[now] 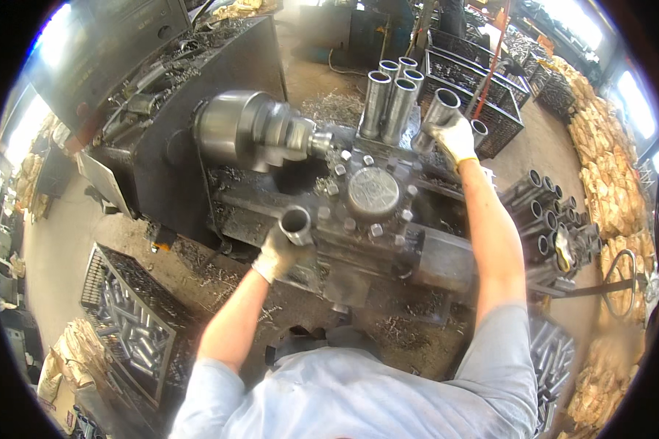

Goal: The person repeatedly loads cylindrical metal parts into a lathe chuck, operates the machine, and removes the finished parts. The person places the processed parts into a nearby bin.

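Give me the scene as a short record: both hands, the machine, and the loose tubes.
Left hand: gloved, gripping a metal tube, open end up
Right hand: gloved, gripping an upright tube
Standing cluster: five tubes visible, upright, left of the right hand
Machine: chuck left of the tool post
Crate: at lower left, holding metal pieces
Stacked tubes: at far right

From where I stand, there's open air above the lathe's tool post (373, 192). The chuck (229, 130) blocks its left; upright metal tubes (397, 117) crowd its far side.
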The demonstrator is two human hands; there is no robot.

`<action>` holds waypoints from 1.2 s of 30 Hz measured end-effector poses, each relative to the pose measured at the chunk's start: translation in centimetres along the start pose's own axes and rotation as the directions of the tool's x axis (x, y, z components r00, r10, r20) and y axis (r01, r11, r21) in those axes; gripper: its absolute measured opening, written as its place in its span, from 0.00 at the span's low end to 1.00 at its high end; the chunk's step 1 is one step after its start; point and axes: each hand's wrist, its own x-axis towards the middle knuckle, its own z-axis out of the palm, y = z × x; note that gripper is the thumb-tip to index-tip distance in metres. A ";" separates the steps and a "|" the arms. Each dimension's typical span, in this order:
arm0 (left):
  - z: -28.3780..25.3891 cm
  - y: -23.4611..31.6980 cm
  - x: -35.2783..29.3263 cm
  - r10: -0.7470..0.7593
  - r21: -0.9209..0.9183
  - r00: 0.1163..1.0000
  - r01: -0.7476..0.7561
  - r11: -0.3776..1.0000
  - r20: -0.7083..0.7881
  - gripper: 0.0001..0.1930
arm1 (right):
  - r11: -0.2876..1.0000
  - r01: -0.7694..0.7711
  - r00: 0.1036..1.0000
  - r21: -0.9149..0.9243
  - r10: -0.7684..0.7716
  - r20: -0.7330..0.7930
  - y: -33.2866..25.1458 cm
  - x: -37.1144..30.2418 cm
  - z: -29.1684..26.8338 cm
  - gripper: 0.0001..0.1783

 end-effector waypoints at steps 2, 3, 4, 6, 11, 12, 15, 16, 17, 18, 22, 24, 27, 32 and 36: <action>0.9 -1.0 0.2 -0.035 0.034 0.999 0.034 0.999 0.036 0.35 | 0.996 -0.061 0.998 0.060 0.062 -0.009 2.5 3.0 4.1 0.32; 1.0 -1.4 0.0 -0.100 -0.009 0.992 0.101 0.995 0.080 0.37 | 0.999 0.037 0.999 0.029 -0.038 0.003 3.6 3.5 5.3 0.33; 0.9 -1.5 -0.3 -0.043 -0.123 0.994 0.055 0.991 0.097 0.38 | 0.998 0.058 0.998 -0.028 -0.058 -0.003 4.0 3.9 5.8 0.34; -0.3 -1.2 -1.3 0.207 -0.039 0.976 -0.205 0.978 0.067 0.38 | 0.992 -0.014 0.997 -0.129 0.023 0.075 3.7 3.3 4.9 0.36; -7.9 1.2 -1.0 0.039 0.135 0.999 -0.034 0.990 -0.036 0.41 | 0.798 0.334 0.698 -0.502 0.149 0.700 -5.0 0.6 1.4 0.40; -9.9 1.5 0.1 0.076 0.218 0.988 -0.046 0.975 -0.131 0.36 | 0.892 0.357 0.589 -0.278 0.017 0.808 -7.4 0.2 2.1 0.41; -15.1 1.7 5.8 0.441 0.483 0.869 -0.295 0.825 -0.223 0.42 | 0.961 0.100 0.537 -0.258 0.166 0.827 -13.2 -1.4 7.9 0.35; -16.4 1.4 8.4 0.522 0.549 0.829 -0.345 0.761 -0.203 0.43 | 0.941 0.151 0.543 -0.301 0.176 0.821 -14.5 -2.3 9.7 0.32; -17.5 1.2 10.3 0.594 0.551 0.780 -0.414 0.725 -0.195 0.48 | 0.918 0.199 0.554 -0.344 0.184 0.812 -15.5 -2.9 11.0 0.29; -18.4 1.0 12.5 0.523 0.525 0.836 -0.372 0.765 -0.168 0.47 | 0.916 0.258 0.541 -0.306 0.126 0.832 -16.5 -3.6 11.8 0.25; -19.9 0.6 17.5 0.512 0.772 0.859 -0.339 0.537 0.020 0.53 | 0.996 0.068 0.833 -0.057 -0.025 0.553 -19.9 -5.7 9.7 0.15; -20.0 0.6 18.5 0.560 0.867 0.815 -0.380 0.322 0.149 0.53 | 0.984 -0.156 0.965 0.083 0.134 0.225 -21.8 -4.9 8.7 0.27; -19.9 0.6 19.3 0.732 0.757 0.680 -0.493 0.428 0.028 0.44 | 0.746 0.642 0.758 -0.177 -0.652 0.002 -23.8 -1.2 10.4 0.25; -19.7 0.1 19.9 0.744 0.734 0.667 -0.487 0.474 -0.039 0.39 | 0.823 0.314 0.813 -0.473 0.024 0.582 -21.2 3.0 14.4 0.33; -19.5 0.0 20.1 0.733 0.748 0.679 -0.466 0.473 -0.039 0.41 | 0.853 0.440 0.628 -0.280 -0.070 0.775 -18.6 3.8 15.1 0.32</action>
